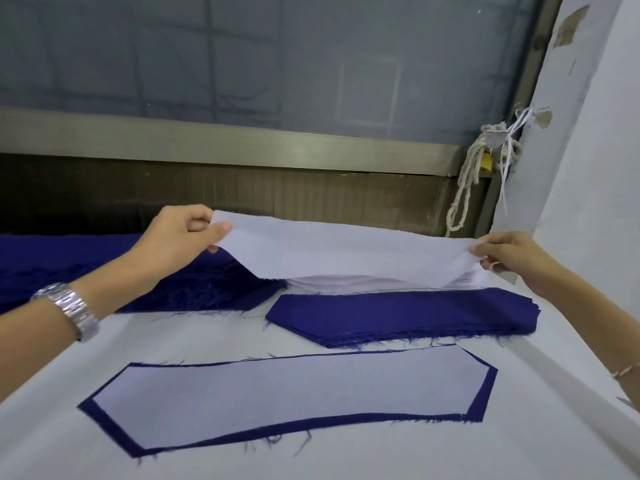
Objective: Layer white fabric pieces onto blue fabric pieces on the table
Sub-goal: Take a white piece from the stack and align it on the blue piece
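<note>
You've got the white piece (346, 251) pinched at both ends, left hand (183, 237) on the left tip and right hand (509, 254) on the right. I'd guess that's so it stays spread out and doesn't fold. It's hanging just above the white stack (346, 282) on the far side of the table (346, 459). The blue stack (398, 317) sits nearer, and nearest is a finished pair (277, 393) with a blue border all round. The frayed blue heap (69, 265) crowds your left arm, and the wall (588, 168) is tight on the right.

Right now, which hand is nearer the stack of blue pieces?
Right. The right hand pinches the white piece just beyond the right end of the blue stack; the left hand pinches the other end, well off past the stack's left tip.
</note>
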